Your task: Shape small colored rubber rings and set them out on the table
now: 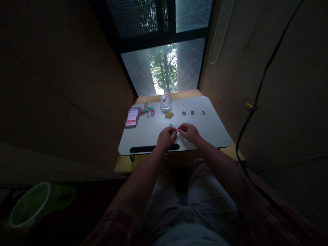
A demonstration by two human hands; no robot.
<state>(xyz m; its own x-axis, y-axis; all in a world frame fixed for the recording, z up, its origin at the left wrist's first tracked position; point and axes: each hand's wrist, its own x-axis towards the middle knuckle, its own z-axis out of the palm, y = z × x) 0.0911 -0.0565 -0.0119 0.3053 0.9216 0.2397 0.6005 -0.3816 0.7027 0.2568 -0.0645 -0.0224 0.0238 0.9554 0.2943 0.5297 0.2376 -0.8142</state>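
Note:
Near the front middle of the white lap table (212,133), my left hand (167,137) and my right hand (190,132) meet fingertip to fingertip. Both pinch a small pink band (177,130), mostly hidden by the fingers. Just beyond my left fingertips lies a green band (171,125). Farther back sits a small heap of yellow bands (169,115). To its right, spaced out in a row, are a dark band (183,113), a purple band (192,112) and another green band (203,112).
A clear plastic jar (166,105) stands at the back of the table. Mixed coloured bands (147,110) lie scattered at the left, beside a phone-like slab (132,117) with a blurred screen. A black slot (140,149) runs along the front edge. A dark cord (261,82) hangs at right.

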